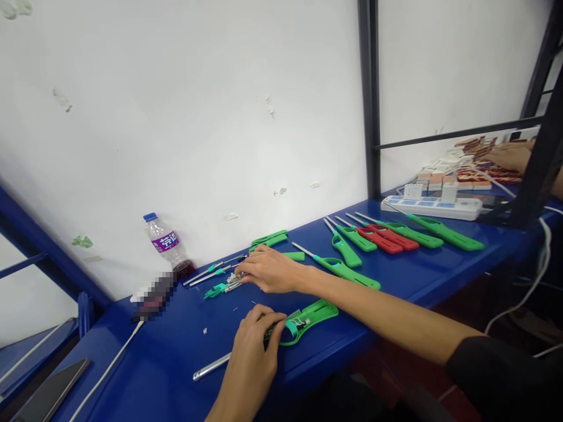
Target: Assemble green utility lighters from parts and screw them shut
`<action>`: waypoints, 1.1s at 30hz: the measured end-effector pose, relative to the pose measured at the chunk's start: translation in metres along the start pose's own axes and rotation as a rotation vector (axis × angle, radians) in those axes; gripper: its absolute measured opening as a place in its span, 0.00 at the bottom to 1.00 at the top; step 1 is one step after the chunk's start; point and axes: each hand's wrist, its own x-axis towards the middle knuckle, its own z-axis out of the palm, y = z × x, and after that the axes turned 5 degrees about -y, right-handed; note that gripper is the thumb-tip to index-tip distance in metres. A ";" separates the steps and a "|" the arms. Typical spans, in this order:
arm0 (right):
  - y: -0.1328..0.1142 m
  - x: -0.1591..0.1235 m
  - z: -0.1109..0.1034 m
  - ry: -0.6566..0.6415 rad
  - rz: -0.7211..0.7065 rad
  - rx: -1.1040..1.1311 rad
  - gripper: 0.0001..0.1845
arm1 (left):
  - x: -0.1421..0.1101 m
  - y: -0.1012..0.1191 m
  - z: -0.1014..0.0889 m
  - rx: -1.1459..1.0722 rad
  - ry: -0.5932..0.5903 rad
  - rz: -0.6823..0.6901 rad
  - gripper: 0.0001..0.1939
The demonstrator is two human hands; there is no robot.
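Observation:
My left hand [251, 357] comes up from the bottom edge, its fingers closed on an open green lighter shell [308, 319] lying on the blue table [176, 351]. A metal tube [211, 366] sticks out leftward from under that hand. My right hand [269, 269] reaches in from the right, fingers pinched together over a small pile of metal and teal parts [229, 284]. What the fingertips grip is too small to name. Thin metal rods with teal ends [213, 271] lie just beyond that pile.
A plastic bottle [166, 243] stands by the wall. Several finished green and red lighters [382, 237] lie in a row to the right, before a white power strip [433, 205]. A phone [50, 392] and white cable [109, 363] lie at left. Another person's hand [512, 155] works over boxes far right.

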 end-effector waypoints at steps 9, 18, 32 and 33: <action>0.000 -0.001 -0.001 -0.020 -0.018 0.012 0.09 | -0.004 -0.009 -0.036 0.112 -0.175 -0.100 0.13; -0.001 -0.001 0.002 -0.015 -0.029 0.037 0.12 | -0.019 -0.018 -0.060 0.226 -0.140 -0.128 0.17; -0.079 -0.078 -0.014 0.280 0.411 0.475 0.08 | -0.008 -0.013 -0.048 0.165 -0.137 -0.079 0.13; -0.082 -0.086 -0.012 0.249 0.442 0.491 0.05 | -0.007 -0.013 -0.046 0.148 -0.134 -0.067 0.13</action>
